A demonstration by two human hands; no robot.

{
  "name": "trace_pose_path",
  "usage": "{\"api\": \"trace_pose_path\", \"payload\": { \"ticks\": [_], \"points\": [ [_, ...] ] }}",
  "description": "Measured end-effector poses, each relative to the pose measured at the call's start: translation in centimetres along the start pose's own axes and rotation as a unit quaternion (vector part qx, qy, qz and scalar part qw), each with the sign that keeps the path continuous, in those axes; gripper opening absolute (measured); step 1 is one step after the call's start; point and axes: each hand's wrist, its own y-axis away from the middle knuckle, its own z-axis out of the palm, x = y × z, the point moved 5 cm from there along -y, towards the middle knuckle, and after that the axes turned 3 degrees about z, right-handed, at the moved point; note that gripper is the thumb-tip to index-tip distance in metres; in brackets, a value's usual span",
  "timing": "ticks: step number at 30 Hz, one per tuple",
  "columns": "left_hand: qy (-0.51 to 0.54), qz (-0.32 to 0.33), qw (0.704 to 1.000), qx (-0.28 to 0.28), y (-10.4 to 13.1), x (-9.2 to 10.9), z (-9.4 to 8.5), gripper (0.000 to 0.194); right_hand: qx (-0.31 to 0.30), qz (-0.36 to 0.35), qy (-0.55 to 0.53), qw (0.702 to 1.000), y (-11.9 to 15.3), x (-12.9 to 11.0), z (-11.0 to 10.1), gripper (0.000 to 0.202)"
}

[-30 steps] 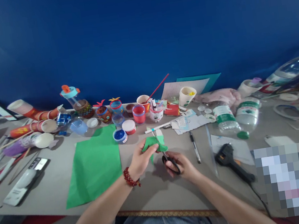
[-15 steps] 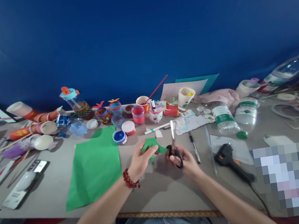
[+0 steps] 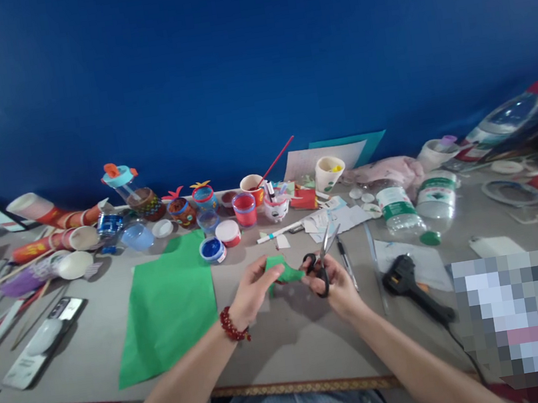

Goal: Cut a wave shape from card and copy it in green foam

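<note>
Between the thumb and fingers of my left hand (image 3: 255, 291) is a small cut piece of green paper (image 3: 285, 270), held above the grey table. Black-handled scissors (image 3: 323, 269) sit in my right hand (image 3: 339, 289), their blades apart and pointing up and away from me. My right fingertips are at the paper's right end; whether they pinch it I cannot tell. A large green sheet (image 3: 171, 310) with a cut upper edge lies flat to the left of my hands.
Open blue paint (image 3: 212, 249) and several painted cups stand behind my hands. A black pen (image 3: 346, 262) and a glue gun (image 3: 413, 287) with its cord lie to the right, near plastic bottles (image 3: 398, 209). A phone (image 3: 42, 343) and markers lie at the far left.
The scissors have turned from upright to leaning right, and their blades now show spread apart. The green piece is stretched flatter toward my right fingers. The whole view has shifted slightly.
</note>
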Motion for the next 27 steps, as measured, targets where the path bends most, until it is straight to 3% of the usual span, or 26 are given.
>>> {"api": "trace_pose_path", "payload": {
  "ticks": [4, 10, 14, 18, 23, 27],
  "points": [
    [0.003, -0.012, 1.0, 0.003, -0.3, 0.5, -0.7, 0.024, -0.011, -0.006, -0.014, 1.0, -0.1, 0.0, -0.3, 0.034],
    [-0.046, -0.025, 0.993, -0.102, -0.3, 1.2, 0.0, 0.021, -0.029, -0.012, -0.019, 0.999, -0.2, -0.5, -0.7, 0.035],
    [-0.042, -0.068, 0.983, -0.167, 0.1, 0.7, 0.8, 0.022, -0.021, -0.01, -0.007, 1.0, -0.1, -1.2, -0.8, 0.033],
    [-0.051, -0.078, 0.98, -0.177, 0.1, 0.5, 1.1, 0.022, -0.015, -0.013, 0.002, 1.0, 0.1, -1.6, -0.9, 0.034],
    [-0.1, -0.016, 0.981, -0.162, -0.4, 0.6, 0.8, 0.028, -0.054, 0.004, 0.004, 0.999, 0.0, -1.5, -1.1, 0.035],
    [-0.129, -0.021, 0.969, -0.208, -0.2, 0.2, 1.1, 0.032, -0.063, 0.004, -0.001, 0.998, -0.1, -1.6, -1.1, 0.035]
  ]
}}
